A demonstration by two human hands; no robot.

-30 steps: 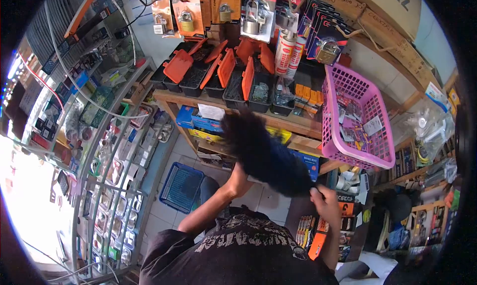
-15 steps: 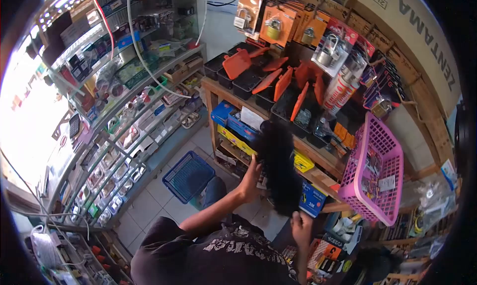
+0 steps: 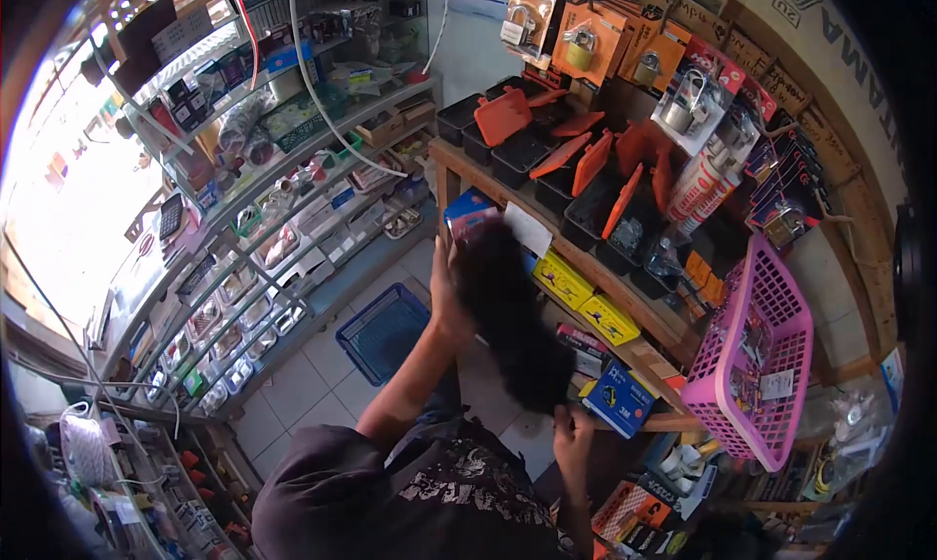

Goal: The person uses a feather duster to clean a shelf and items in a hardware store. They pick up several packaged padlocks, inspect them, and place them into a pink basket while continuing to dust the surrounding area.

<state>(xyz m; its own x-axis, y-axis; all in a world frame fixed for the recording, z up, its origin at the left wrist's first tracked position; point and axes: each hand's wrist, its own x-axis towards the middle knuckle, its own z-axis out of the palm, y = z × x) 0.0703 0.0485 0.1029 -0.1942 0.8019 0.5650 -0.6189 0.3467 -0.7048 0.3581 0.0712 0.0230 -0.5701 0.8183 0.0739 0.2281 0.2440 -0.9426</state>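
Observation:
A black fluffy thing (image 3: 512, 316), blurred by motion, hangs in front of the wooden shelf, slanting from upper left to lower right. My left hand (image 3: 447, 292) is at its upper left side, next to a blue and red box (image 3: 467, 209); its fingers are partly hidden behind the dark fluff. At the lower end, my right hand (image 3: 573, 431) is closed on the thing, near a blue 3M box (image 3: 620, 396). Yellow boxes (image 3: 564, 280) stand on the shelf to the right of the fluff.
Black bins with orange lids (image 3: 503, 116) line the wooden shelf top (image 3: 459, 160). A pink basket (image 3: 727, 365) sits at its right end. Padlocks (image 3: 579, 48) hang above. On the floor lies a blue basket (image 3: 383, 334). Glass display shelves (image 3: 264, 209) curve along the left.
Both hands and the black fluffy thing have moved left relative to the shelf. The blue 3M box and yellow boxes show more fully. The view has shifted a little.

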